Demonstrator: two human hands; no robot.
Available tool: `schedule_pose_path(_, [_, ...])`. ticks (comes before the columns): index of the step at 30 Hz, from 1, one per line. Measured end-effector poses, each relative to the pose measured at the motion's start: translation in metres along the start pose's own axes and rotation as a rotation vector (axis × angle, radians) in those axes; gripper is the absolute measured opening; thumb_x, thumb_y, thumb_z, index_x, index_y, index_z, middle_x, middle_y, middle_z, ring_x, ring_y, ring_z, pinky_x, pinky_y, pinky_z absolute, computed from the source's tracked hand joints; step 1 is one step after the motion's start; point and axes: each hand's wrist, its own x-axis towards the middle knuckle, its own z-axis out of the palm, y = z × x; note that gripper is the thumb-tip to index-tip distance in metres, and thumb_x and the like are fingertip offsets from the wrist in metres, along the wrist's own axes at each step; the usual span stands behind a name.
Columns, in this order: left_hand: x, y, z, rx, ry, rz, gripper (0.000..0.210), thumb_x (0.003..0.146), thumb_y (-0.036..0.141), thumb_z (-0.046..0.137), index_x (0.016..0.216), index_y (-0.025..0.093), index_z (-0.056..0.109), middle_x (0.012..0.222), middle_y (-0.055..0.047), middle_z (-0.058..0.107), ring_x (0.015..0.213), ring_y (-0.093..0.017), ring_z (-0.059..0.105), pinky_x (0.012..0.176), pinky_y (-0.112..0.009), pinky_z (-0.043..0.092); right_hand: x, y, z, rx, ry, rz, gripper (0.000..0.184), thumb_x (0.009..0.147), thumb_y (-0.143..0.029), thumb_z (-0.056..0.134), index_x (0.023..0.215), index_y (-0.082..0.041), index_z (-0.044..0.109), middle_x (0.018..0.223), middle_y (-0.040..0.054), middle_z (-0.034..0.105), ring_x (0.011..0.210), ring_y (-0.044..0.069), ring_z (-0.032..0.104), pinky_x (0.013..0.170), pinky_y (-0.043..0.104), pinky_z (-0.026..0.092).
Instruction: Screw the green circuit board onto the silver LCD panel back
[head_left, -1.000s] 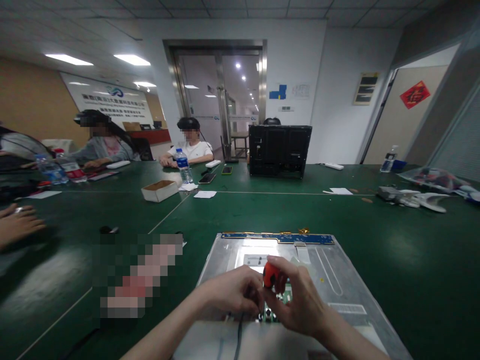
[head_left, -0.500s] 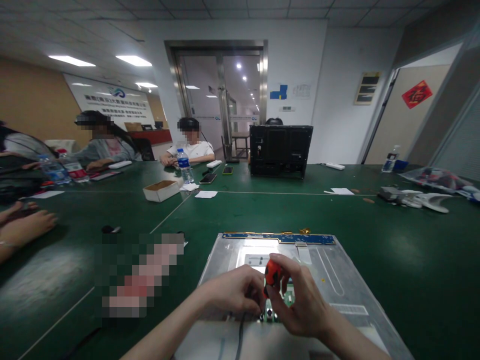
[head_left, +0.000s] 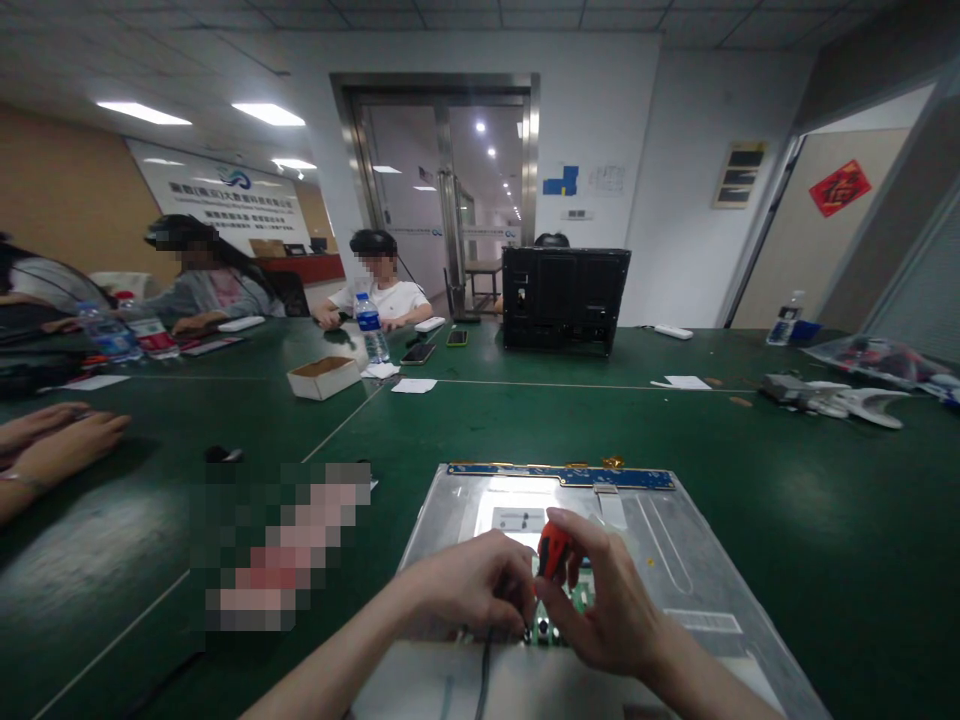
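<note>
- the right hand grasped a red-and-black screwdriver by its handle, thumb and fingers bent around it; the handle leaned a little, and the tip was too small to make out.
- the left hand was just to the left of that grip, its fingers curled in and bunched low by the tool; whether they pinched anything, i could not tell.
- the green circuit board showed under and between the two hands, partly covered by them.
- the metal panel stretched beneath both hands, flat on the green table.
- a blue strip board ran along the panel's far edge, beyond the hands.
- a black cable trailed from under the left hand toward the body.
- a small black object sat well to the left of the left hand, and farther left were another person's hands.
- a white box stood beyond the left hand, well apart from it.
- a black-backed screen stood upright far past the right hand.
</note>
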Motion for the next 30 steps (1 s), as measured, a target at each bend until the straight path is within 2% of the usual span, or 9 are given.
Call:
schedule_pose_path(3, [0.0010, -0.0003, 0.0000, -0.006, -0.025, -0.017, 0.008, 0.065, 0.009, 0.066, 0.069, 0.016, 0.066, 0.060, 0.005, 0.058, 0.053, -0.010, 0.052, 0.049, -0.018, 0.040, -0.0014, -0.0011, -0.0016, 0.010, -0.015, -0.010, 0.054, 0.090, -0.014, 0.046, 0.142, -0.017, 0.033, 0.082, 0.0042, 0.068, 0.055, 0.015, 0.060, 0.049, 0.028, 0.049])
schedule_pose_path(9, [0.0005, 0.0043, 0.0001, -0.006, -0.021, -0.026, 0.010, 0.064, 0.007, 0.066, 0.068, 0.016, 0.066, 0.058, 0.006, 0.057, 0.049, -0.009, 0.051, 0.046, -0.018, 0.039, -0.0008, -0.0022, -0.0016, 0.008, 0.000, -0.013, 0.056, 0.090, -0.012, 0.046, 0.143, -0.017, 0.032, 0.080, 0.0025, 0.067, 0.053, 0.014, 0.059, 0.045, 0.027, 0.047])
schedule_pose_path(20, [0.0019, 0.0008, -0.0015, -0.038, -0.052, -0.056, 0.009, 0.062, 0.009, 0.066, 0.068, 0.016, 0.066, 0.059, 0.005, 0.057, 0.051, -0.010, 0.051, 0.047, -0.019, 0.039, 0.0012, 0.0012, 0.0017, -0.017, 0.046, 0.008, 0.047, 0.094, -0.018, 0.048, 0.138, -0.020, 0.035, 0.078, -0.0005, 0.066, 0.046, 0.011, 0.055, 0.040, 0.023, 0.042])
schedule_pose_path(30, [0.0001, 0.0081, -0.0010, -0.021, -0.048, -0.067, 0.010, 0.065, 0.007, 0.062, 0.065, 0.016, 0.061, 0.056, 0.005, 0.057, 0.050, -0.011, 0.053, 0.049, -0.020, 0.038, 0.0023, 0.0001, 0.0008, -0.009, 0.019, -0.023, 0.041, 0.099, -0.023, 0.046, 0.138, -0.020, 0.035, 0.080, -0.0002, 0.066, 0.049, 0.011, 0.055, 0.043, 0.024, 0.043])
